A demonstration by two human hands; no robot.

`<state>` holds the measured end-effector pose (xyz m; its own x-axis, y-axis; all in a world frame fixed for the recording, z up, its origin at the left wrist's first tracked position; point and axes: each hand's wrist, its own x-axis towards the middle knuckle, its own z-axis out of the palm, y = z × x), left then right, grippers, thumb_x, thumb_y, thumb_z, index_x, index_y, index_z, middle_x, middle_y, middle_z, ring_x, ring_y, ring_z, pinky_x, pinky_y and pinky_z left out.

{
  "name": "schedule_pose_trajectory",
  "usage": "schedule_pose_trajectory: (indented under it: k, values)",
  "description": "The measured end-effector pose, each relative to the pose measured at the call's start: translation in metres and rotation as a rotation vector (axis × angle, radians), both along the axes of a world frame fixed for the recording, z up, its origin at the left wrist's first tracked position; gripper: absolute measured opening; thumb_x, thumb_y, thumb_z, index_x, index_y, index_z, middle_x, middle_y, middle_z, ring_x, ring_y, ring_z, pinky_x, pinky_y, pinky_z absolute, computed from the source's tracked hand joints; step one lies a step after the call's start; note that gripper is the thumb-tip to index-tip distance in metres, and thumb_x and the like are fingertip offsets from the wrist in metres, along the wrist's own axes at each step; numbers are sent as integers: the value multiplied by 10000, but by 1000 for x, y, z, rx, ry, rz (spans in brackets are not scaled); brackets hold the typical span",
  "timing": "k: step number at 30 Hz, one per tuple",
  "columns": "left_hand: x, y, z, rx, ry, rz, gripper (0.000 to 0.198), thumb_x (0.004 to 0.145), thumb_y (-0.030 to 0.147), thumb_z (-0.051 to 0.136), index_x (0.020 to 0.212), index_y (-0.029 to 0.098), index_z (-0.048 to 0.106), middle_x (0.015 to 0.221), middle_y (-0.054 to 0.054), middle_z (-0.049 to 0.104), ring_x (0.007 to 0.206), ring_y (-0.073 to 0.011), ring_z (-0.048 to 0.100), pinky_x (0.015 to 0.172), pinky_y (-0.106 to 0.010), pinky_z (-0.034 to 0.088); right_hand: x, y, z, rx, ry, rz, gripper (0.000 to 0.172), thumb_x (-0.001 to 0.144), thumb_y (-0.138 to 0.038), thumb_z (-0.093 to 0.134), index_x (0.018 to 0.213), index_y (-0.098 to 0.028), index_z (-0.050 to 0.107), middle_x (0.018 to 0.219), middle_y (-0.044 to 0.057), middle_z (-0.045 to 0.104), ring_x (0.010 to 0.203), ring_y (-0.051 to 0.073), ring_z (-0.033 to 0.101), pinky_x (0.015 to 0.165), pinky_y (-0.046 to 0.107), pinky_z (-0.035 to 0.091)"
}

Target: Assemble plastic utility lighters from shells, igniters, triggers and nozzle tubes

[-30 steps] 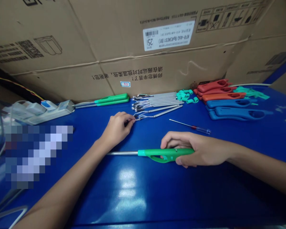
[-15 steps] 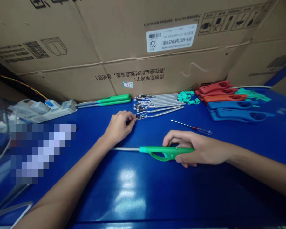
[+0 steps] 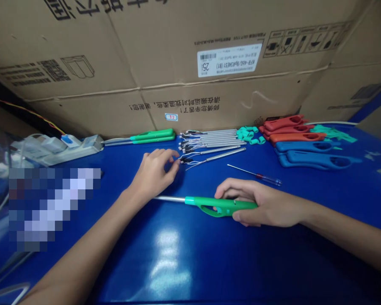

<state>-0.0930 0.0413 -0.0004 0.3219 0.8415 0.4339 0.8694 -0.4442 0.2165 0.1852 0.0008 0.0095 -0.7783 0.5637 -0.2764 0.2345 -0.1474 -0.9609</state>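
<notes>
My right hand (image 3: 262, 202) is wrapped round the handle of a green stick lighter (image 3: 206, 205), which lies level above the blue table with its metal tube pointing left. The tube's tip is hidden behind my left wrist. My left hand (image 3: 155, 171) is beside the wired end of the nearest metal rod (image 3: 225, 154), its thumb and forefinger slightly apart. Behind that rod, several similar metal rods (image 3: 217, 137) with thin white wires lie in a row. A small screwdriver (image 3: 257, 175) with a clear red handle rests just beyond my right hand.
Red handle shells (image 3: 284, 123) and blue ones (image 3: 320, 160) are stacked at the back right, near small turquoise parts (image 3: 250, 134). Two green lighters (image 3: 154, 136) lie at the back left by a power strip (image 3: 71, 153). A large cardboard box (image 3: 108, 101) walls off the back.
My left thumb and forefinger have parted from their pinch at the nearest rod's wires. That rod's wired end has shifted slightly towards me. My right hand keeps hold of the lighter.
</notes>
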Motion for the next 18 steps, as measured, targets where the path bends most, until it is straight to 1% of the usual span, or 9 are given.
schedule_pose_trajectory:
  k: [1,3,5,6,8,9,10,13,18]
  values:
    - [1,-3,2,15,-9,-26,162,911,269,530,960,184,659,819,-41,676,806,-212,631,737,-344,428,0,0,0,0,-1,-7,312,834,-110,623,1100,-205,491,992,4,594,620,41,522,528,162,447]
    - [7,-11,6,17,-45,-129,198,941,295,503,910,176,658,814,-49,683,797,-203,626,745,-344,435,-1,-1,-1,-11,2,-27,301,834,-127,633,1085,-206,487,949,-7,582,596,36,510,499,151,429]
    - [15,-21,9,-28,-89,-291,240,965,326,480,897,171,650,849,-61,693,815,-192,622,782,-341,454,-1,-1,-2,-32,6,-44,322,830,-164,653,1099,-209,482,932,-8,578,605,51,547,491,157,440]
    - [20,-26,11,-67,-82,-376,239,964,342,485,934,171,650,865,-64,693,822,-193,621,784,-341,459,-2,-1,-4,-39,9,-50,342,827,-179,664,1112,-211,480,939,-3,582,618,61,571,489,161,448]
    - [31,-36,12,-142,-38,-533,263,939,394,524,967,163,646,877,-72,689,828,-204,622,770,-344,461,-2,0,-7,-43,26,-58,378,816,-202,688,1130,-213,477,961,6,592,628,75,605,477,164,459]
    - [36,-40,12,-182,2,-577,283,923,423,547,948,160,648,843,-66,676,786,-200,612,746,-343,456,-2,1,-8,-46,41,-61,386,813,-215,698,1129,-211,477,958,8,595,621,79,613,469,166,462]
    - [40,-43,11,-198,30,-592,304,908,446,565,937,154,644,817,-61,661,760,-197,600,724,-341,449,-2,1,-10,-53,60,-65,387,810,-229,707,1120,-207,476,948,8,596,610,81,620,463,168,464]
    - [43,-46,7,-224,75,-572,240,927,373,550,966,150,630,824,-52,644,762,-191,592,749,-347,433,-2,3,-14,-67,113,-68,388,809,-265,727,1096,-189,477,916,11,612,585,89,633,472,187,486]
    - [34,-38,5,-164,151,-546,218,976,325,479,979,167,629,838,-56,635,787,-194,575,753,-346,405,-1,6,-12,-51,88,-75,412,822,-308,729,1126,-172,487,871,30,682,560,99,638,546,243,530]
